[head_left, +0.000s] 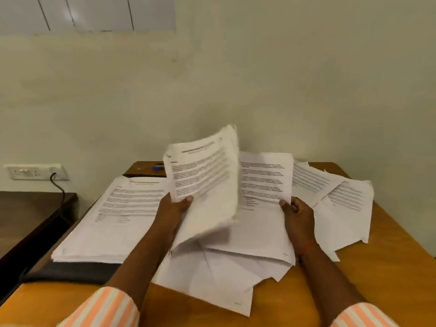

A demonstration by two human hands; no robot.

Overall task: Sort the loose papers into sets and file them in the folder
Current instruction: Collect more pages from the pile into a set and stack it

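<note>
While the left hand (pixel 174 208) grips the lower edge of a raised sheaf of printed pages (pixel 203 182), motion-blurred and tilted nearly upright, the right hand (pixel 298 217) pinches the bottom of a printed sheet (pixel 262 182) just beside it. Further loose papers (pixel 342 201) lie scattered across the orange-brown surface (pixel 389 267). At left, a squared stack (pixel 113 220) rests on a dark folder (pixel 70 271).

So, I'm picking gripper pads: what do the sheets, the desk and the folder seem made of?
Sheets: thin white printed paper, matt; the lifted bundle bends and curls.
Desk: smooth orange-brown top with a faint sheen, probably laminate or varnished wood.
Folder: dark, matt, rounded edge under the stack; plastic or leatherette, unclear.
</note>
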